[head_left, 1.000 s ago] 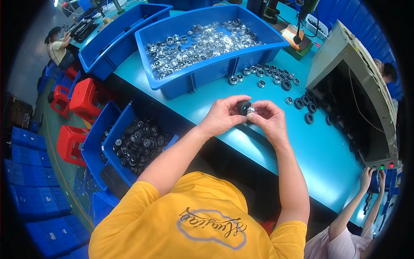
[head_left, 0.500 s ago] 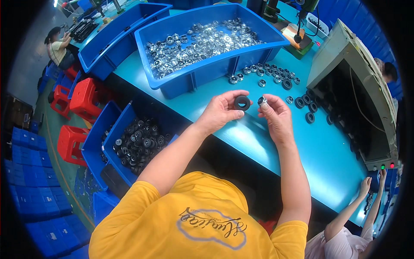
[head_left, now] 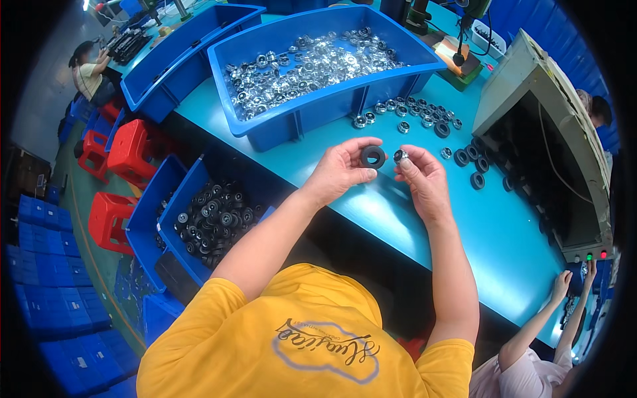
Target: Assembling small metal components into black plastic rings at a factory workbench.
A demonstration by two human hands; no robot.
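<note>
bench (head_left: 371,199): teal top, runs from upper left to lower right, carries bins, loose parts and a machine.
machine (head_left: 551,132): grey box with dark open front, right side of bench, small green and red lights at its lower corner.
big bin (head_left: 318,109): blue, on bench beyond the hands, full of shiny metal parts (head_left: 305,63).
second bin (head_left: 179,56): blue, left of big bin, just beside it.
low bin (head_left: 179,232): blue, below bench edge at left, holds black rings (head_left: 212,215).
stools (head_left: 129,149): red, on the floor at left.
loose parts (head_left: 424,116): small metal and black pieces scattered on bench between big bin and machine.
left hand (head_left: 342,169): raised above bench, fingers closed on a black ring (head_left: 373,157), ring held upright between thumb and fingertips.
right hand (head_left: 421,179): just beside left hand, fingers pinched on a small metal part (head_left: 400,156).
ring vs part: near each other, a small gap between, not touching.
other people: one at far left (head_left: 86,66), another's arms (head_left: 551,318) at lower right.
</note>
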